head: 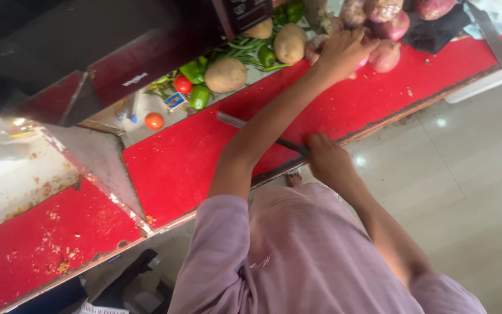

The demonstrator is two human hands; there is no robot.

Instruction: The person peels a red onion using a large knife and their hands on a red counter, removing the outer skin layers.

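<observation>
Broadly, the red worktop [379, 99] lies mostly bare between its front edge and the vegetables heaped along its far edge. Reaching far, the left hand [343, 53] closes its fingers on a pink onion [360, 58] there. Near the front edge, the right hand [327, 160] grips a knife [245, 125], blade flat over bare red surface.

**One head view, steep top-down**

I get a single head camera, tilted, looking down past the lilac shirt [315, 256] onto the red counter [204, 157]. Close range; vegetables along the top edge, tiled floor [466, 174] right.
</observation>
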